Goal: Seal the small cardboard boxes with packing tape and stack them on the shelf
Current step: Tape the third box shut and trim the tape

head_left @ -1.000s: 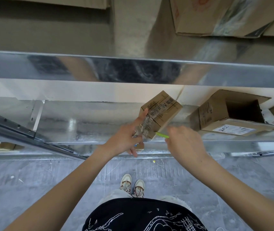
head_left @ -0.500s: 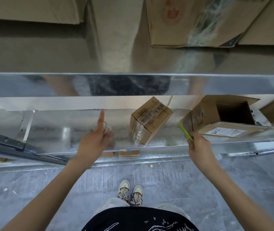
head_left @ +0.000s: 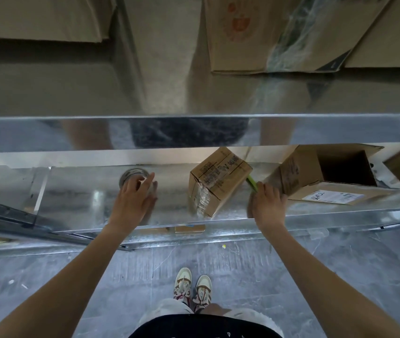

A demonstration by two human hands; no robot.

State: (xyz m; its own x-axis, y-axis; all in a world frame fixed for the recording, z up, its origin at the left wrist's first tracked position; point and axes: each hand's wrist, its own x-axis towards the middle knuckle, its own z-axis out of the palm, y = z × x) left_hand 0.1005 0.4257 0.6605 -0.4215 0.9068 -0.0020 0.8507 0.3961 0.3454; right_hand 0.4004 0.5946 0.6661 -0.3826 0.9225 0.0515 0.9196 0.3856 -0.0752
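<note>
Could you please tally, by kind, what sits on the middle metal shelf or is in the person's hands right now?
Sealed small cardboard box: 1
Open cardboard box: 1
Tape roll: 1, under the left hand
Green tool: 1, in the right hand
Total: 4

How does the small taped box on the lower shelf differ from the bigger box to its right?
The small taped box is closed, with clear tape over its seam; the bigger box is open and shows a dark, hollow inside. The small taped box is smaller and sits skewed, one corner toward the shelf's front edge. The bigger box carries a white label on its near face. Both are brown cardboard on the same metal shelf.
</note>
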